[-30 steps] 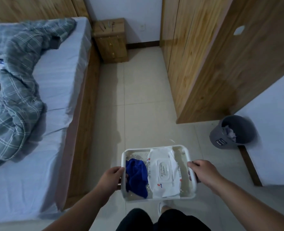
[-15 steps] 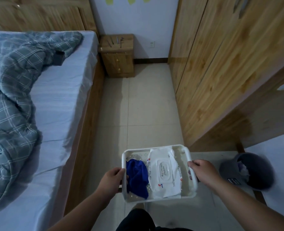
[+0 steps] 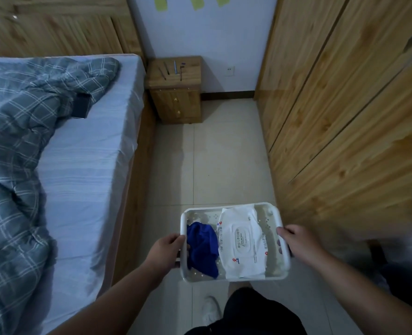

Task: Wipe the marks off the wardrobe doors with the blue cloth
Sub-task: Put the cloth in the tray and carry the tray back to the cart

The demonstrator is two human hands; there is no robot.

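Standing in the narrow aisle between bed and wardrobe, the person carries a white basket (image 3: 231, 206) out in front, one hand on each short side. The left hand (image 3: 168, 249) is curled round the left rim. The right hand (image 3: 294, 240) clamps the right rim, thumb on top and fingertips showing inside the wall. The hands are apart, with the whole basket between them.

The blue cloth (image 3: 201, 247) lies crumpled in the left part of the basket, just beside the left hand. It touches a white pack of wet wipes (image 3: 241, 243), which fills the middle and right part.

The wardrobe doors (image 3: 333, 117), pale knotty wood, run along the right of the aisle, near the basket's far right corner and apart from both hands.

On the left is the bed (image 3: 84, 165), with a grey checked duvet (image 3: 18, 141) bunched across it and a dark flat thing (image 3: 80, 107), perhaps a phone, at the duvet's edge. A wooden nightstand (image 3: 176, 93) stands at the far wall with a few slim things lying on top. Three yellow-green sticky notes (image 3: 160, 3) are stuck on the wall above it. A white shoe (image 3: 211, 308) shows on the tiled floor (image 3: 212, 165) below the basket.
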